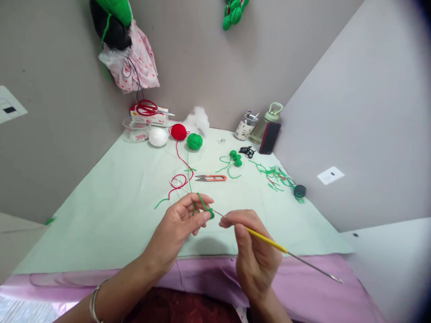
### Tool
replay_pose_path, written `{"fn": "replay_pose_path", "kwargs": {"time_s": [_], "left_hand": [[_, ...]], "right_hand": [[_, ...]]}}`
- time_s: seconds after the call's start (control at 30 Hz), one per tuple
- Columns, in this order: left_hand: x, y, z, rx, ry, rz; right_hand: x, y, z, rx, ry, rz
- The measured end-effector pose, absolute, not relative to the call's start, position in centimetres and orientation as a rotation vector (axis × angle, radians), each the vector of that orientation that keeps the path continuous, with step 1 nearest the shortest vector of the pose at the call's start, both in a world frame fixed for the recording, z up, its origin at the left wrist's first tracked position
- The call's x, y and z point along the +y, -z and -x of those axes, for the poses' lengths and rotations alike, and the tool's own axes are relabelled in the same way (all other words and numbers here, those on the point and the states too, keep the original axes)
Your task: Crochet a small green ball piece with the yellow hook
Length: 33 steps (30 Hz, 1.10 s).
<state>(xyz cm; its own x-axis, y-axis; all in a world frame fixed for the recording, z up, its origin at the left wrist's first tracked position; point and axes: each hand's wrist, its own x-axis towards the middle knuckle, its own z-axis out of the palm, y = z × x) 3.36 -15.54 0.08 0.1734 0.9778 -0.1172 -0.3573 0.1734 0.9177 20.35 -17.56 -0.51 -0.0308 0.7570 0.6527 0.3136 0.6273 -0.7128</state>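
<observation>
Head view: above the table (111, 202), by the middle of its near edge, the left hand (183, 222) pinches a small green piece (212, 214) between thumb and fingertips, a green strand (202, 201) running over its fingers. The right hand (254, 255) is closed around the yellow handle of the hook (267, 240); one end meets the green piece, though whether it passes through a stitch is too small to tell, and the other points out over the near edge, to the right. Beyond the hands lie the snips (211, 178), with a red strand (178, 181) to their left. Toward the far edge sit a white ball (158, 137), red ball (178, 132) and green ball (194, 141). Scraps (274, 172) and a black roll (299, 191) lie along the right edge; a phone (270, 138), bottle (257, 132) and cup (244, 130) stand at the far right corner.
</observation>
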Motion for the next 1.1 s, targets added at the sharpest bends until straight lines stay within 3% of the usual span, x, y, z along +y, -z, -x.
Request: {"fn": "replay_pose_path", "kwargs": {"time_s": [0.73,1.1], "left_hand": [[-15.6,0.3,-3.2,0.886,-1.137,-0.914],[-15.6,-0.2,-3.0,0.883,-1.048,-0.930]], "right_hand": [[-17.9,1.0,-20.6,-1.626,-0.473,0.916],[-16.0,1.1,-20.1,-1.139,-1.101,0.850]]}}
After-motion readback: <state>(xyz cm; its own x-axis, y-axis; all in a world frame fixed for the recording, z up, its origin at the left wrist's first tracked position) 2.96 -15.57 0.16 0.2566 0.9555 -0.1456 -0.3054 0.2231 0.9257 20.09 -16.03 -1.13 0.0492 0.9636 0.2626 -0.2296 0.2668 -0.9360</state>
